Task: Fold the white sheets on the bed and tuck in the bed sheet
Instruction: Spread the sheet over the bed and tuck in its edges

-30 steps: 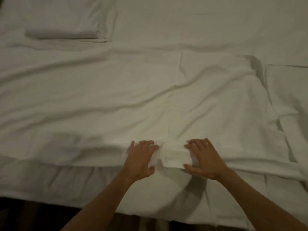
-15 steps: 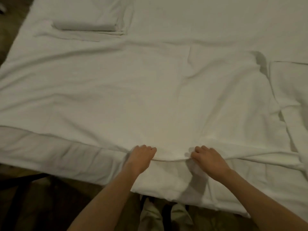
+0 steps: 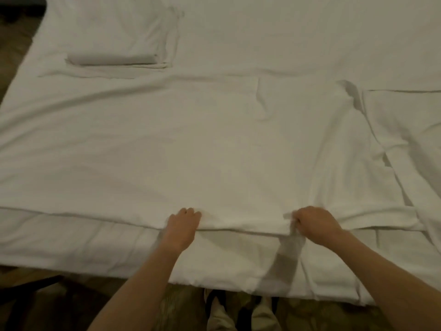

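A large white sheet point(image 3: 214, 151) lies spread flat across the bed, its near hem running along the bed's front edge. My left hand point(image 3: 182, 225) grips that hem with curled fingers. My right hand point(image 3: 315, 223) pinches the same hem farther right, a bunch of cloth between its fingers. Under it the bed sheet point(image 3: 95, 247) hangs over the bed's front side. Its lower edge hangs loose above the floor.
A folded white sheet point(image 3: 114, 39) sits at the far left of the bed. Another white sheet point(image 3: 410, 139) lies loose on the right. Dark floor point(image 3: 59, 304) shows below the bed, with my legs and shoes point(image 3: 241, 311) at the bottom centre.
My hands have slid apart along the hem, from close together at the middle to a wider grip. The hem now lies straighter along the bed's edge. The view has pulled back.
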Tool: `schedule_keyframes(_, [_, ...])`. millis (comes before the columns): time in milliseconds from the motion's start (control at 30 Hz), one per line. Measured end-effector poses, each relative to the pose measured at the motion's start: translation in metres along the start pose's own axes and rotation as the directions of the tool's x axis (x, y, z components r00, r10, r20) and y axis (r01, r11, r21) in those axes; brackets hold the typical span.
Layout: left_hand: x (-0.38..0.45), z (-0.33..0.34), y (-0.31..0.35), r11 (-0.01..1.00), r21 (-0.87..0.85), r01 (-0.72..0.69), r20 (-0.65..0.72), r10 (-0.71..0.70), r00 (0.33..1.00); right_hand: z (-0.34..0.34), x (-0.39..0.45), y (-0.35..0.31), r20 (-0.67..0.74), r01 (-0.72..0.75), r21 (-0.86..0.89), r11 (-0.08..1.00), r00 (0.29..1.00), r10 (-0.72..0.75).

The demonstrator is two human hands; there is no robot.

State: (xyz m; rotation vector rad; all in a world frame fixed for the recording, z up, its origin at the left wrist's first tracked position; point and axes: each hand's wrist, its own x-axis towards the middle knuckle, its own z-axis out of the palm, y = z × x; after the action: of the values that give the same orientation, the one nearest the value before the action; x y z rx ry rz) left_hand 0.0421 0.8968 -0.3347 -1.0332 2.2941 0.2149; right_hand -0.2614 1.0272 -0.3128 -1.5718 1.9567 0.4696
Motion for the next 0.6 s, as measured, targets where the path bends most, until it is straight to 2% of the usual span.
schedule_keyframes(67, [-0.007, 0.01, -0.004, 0.992, 0.036, 0.125, 0.04, -0.126, 0.991, 0.014, -0.003, -0.008, 0.16, -0.004, -0.091, 0.996, 0.987, 0.019])
schedule_keyframes(100, [-0.009, 0.014, -0.007, 0.984, 0.048, 0.169, 0.011, -0.17, 0.985, 0.019, -0.003, -0.015, 0.193, 0.005, -0.121, 0.993, 0.981, 0.019])
schedule_keyframes(167, [-0.011, 0.012, -0.012, 0.976, 0.035, 0.217, -0.017, -0.216, 0.976, 0.022, 0.001, -0.034, 0.157, 0.003, -0.164, 0.986, 0.987, 0.023])
schedule_keyframes(233, [-0.009, 0.017, -0.021, 0.979, 0.097, 0.177, -0.049, -0.173, 0.984, 0.027, 0.007, -0.053, 0.072, 0.03, -0.186, 0.982, 0.997, -0.016])
schedule_keyframes(267, [-0.009, 0.014, -0.024, 0.983, 0.107, 0.146, -0.002, -0.147, 0.989, 0.03, 0.01, -0.06, 0.035, 0.05, -0.186, 0.981, 0.998, -0.045])
schedule_keyframes(300, [-0.012, 0.015, -0.028, 0.99, 0.089, 0.111, -0.01, -0.11, 0.994, 0.032, 0.012, -0.066, 0.018, 0.063, -0.181, 0.982, 0.998, -0.061])
schedule_keyframes(367, [-0.018, 0.007, -0.031, 0.991, 0.06, 0.118, 0.124, -0.125, 0.984, 0.037, 0.015, -0.068, 0.034, 0.058, -0.145, 0.988, 0.998, -0.053])
schedule_keyframes(400, [-0.018, 0.007, -0.029, 0.984, 0.104, 0.144, 0.186, -0.161, 0.969, 0.035, 0.014, -0.067, 0.049, 0.048, -0.123, 0.991, 0.998, -0.042])
schedule_keyframes(467, [-0.017, -0.004, -0.013, 0.994, 0.033, 0.106, 0.257, -0.111, 0.96, 0.026, 0.008, -0.062, 0.092, 0.031, -0.106, 0.994, 0.996, -0.021])
schedule_keyframes(600, [0.005, -0.055, 0.052, 0.995, -0.095, -0.032, 0.125, 0.044, 0.991, 0.01, -0.011, -0.042, 0.008, -0.082, -0.045, 0.996, 0.997, 0.082])
